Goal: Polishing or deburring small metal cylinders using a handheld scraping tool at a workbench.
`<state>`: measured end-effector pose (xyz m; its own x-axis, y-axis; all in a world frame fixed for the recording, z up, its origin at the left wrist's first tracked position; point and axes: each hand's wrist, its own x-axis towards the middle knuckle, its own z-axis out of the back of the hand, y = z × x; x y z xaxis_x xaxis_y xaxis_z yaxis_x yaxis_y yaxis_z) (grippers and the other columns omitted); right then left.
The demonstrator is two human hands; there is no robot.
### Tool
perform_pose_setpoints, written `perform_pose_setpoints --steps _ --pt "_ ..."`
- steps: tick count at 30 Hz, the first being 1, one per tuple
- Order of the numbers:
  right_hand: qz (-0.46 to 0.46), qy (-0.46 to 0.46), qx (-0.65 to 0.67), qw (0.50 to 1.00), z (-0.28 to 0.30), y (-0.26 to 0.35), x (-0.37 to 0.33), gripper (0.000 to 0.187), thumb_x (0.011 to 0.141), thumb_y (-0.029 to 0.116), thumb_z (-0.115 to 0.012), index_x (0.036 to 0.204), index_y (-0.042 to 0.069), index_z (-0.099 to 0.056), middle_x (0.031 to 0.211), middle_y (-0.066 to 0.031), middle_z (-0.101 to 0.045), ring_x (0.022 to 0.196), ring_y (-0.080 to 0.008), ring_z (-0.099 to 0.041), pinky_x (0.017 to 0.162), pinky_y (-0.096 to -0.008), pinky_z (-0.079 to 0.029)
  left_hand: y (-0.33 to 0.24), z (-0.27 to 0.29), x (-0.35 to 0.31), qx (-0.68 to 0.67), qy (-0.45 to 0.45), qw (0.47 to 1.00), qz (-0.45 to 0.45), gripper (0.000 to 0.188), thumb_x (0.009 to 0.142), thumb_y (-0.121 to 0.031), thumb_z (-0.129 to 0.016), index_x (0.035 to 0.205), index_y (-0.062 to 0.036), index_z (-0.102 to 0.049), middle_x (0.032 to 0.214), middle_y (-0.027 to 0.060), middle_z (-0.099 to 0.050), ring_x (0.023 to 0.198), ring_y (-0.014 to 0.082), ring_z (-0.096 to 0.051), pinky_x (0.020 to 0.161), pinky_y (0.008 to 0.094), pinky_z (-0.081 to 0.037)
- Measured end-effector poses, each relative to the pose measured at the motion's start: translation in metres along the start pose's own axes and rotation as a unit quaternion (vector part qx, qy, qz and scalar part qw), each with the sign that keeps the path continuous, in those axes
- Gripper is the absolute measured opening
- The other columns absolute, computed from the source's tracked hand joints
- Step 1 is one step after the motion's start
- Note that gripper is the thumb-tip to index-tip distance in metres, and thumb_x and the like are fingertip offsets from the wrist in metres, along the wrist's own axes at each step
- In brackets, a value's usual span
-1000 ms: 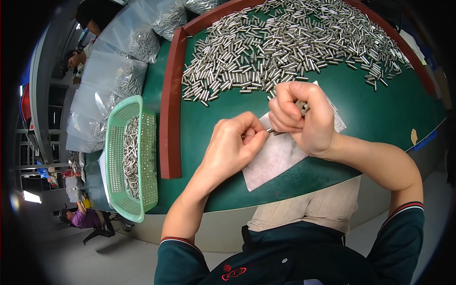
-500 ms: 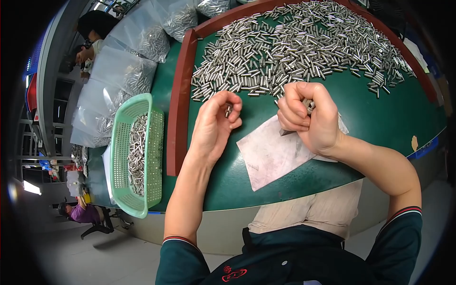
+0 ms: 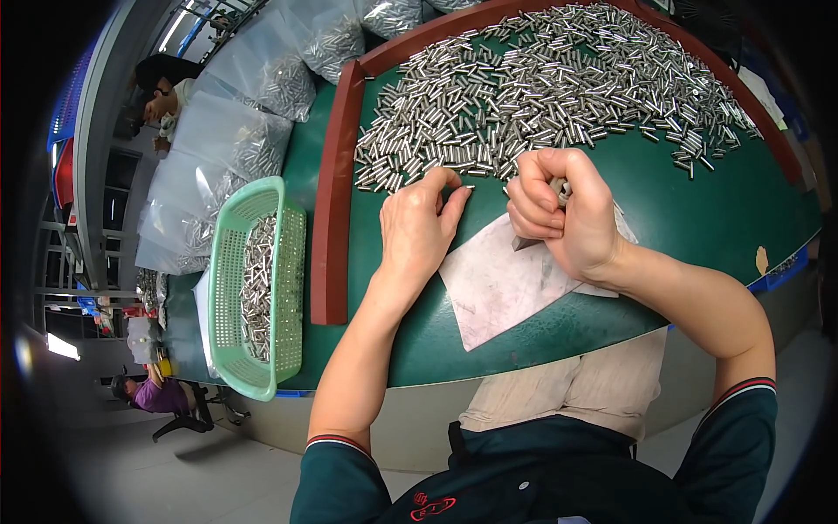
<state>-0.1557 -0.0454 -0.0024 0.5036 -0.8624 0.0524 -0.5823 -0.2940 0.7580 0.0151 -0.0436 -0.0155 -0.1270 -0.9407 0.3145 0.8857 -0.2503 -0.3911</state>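
My left hand (image 3: 417, 223) is at the near edge of a spread of short silvery metal pins (image 3: 532, 83), palm down. Thumb and forefinger come together on one small metal pin (image 3: 470, 186). To the right, my right hand (image 3: 567, 214) is a closed fist above a stained white cloth or paper sheet (image 3: 493, 293). A dark, flat tip (image 3: 522, 243) sticks out below its fingers, and a greyish metal end (image 3: 561, 187) shows at the top of the fist. The rest of what it grips is hidden by the fingers.
A dark red wooden rail (image 3: 332, 218) borders the green tabletop (image 3: 698, 236) on the left. Beyond it stands a light green basket (image 3: 288, 288) with metal pins in it. Clear bags (image 3: 262, 144) of pins line the far left. Other people (image 3: 161, 395) sit farther off.
My left hand has turned palm down and moved right, toward the pins' edge, with a pin now at its fingertips. My right fist has stayed almost in place.
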Motion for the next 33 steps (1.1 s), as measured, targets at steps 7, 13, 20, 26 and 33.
perform_pose_setpoints --steps 7,13,20,26,33 --pt "0.012 0.017 0.03 0.999 0.003 -0.001 0.0 0.027 0.08 0.019 -0.029 0.055 0.009 -0.03 0.044 0.0024 -0.026 0.039 -0.0051 -0.019 0.038 -0.0216 -0.015 -0.007 0.011 -0.006 -0.068 0.031 0.997 -0.006 0.011 0.073 -0.01 -0.063 0.074 -0.0018 -0.056 0.047 0.0083 -0.046 0.042 0.0224 -0.047 0.044 0.0332 -0.037" --pt "0.025 -0.016 0.029 0.999 0.002 0.0 0.0 0.034 0.083 0.025 -0.029 0.052 0.011 -0.029 0.041 0.0032 -0.025 0.037 -0.0066 -0.017 0.039 -0.0226 -0.018 -0.022 0.02 -0.021 -0.152 0.162 0.975 0.022 0.009 0.071 -0.007 -0.062 0.069 -0.0008 -0.055 0.045 0.0069 -0.042 0.038 0.0165 -0.04 0.041 0.0295 -0.034" --pt "0.062 -0.017 0.032 0.997 0.0 0.004 0.001 0.035 0.082 0.026 -0.028 0.051 0.012 -0.028 0.041 0.0029 -0.025 0.037 -0.0072 -0.017 0.04 -0.023 -0.018 -0.023 0.017 -0.023 -0.135 0.154 0.979 -0.007 0.01 0.07 -0.007 -0.062 0.068 -0.0011 -0.055 0.046 0.0081 -0.045 0.04 0.0212 -0.045 0.041 0.0314 -0.035" --pt "0.056 -0.015 0.025 0.998 -0.002 -0.001 0.002 0.034 0.082 0.026 -0.028 0.051 0.012 -0.028 0.041 0.0028 -0.025 0.038 -0.0074 -0.018 0.04 -0.0236 -0.018 -0.022 0.017 -0.024 -0.131 0.155 0.979 -0.007 0.009 0.07 -0.006 -0.062 0.067 -0.0014 -0.055 0.045 0.0083 -0.045 0.04 0.0218 -0.046 0.041 0.0319 -0.036" --pt "0.045 -0.008 0.027 0.999 -0.002 -0.002 0.001 0.034 0.082 0.026 -0.029 0.051 0.012 -0.028 0.041 0.0025 -0.025 0.038 -0.0077 -0.018 0.041 -0.0236 -0.018 -0.023 0.018 -0.024 -0.129 0.158 0.979 -0.011 0.01 0.07 -0.006 -0.062 0.067 -0.0014 -0.054 0.045 0.0086 -0.044 0.04 0.0232 -0.046 0.042 0.0324 -0.036"
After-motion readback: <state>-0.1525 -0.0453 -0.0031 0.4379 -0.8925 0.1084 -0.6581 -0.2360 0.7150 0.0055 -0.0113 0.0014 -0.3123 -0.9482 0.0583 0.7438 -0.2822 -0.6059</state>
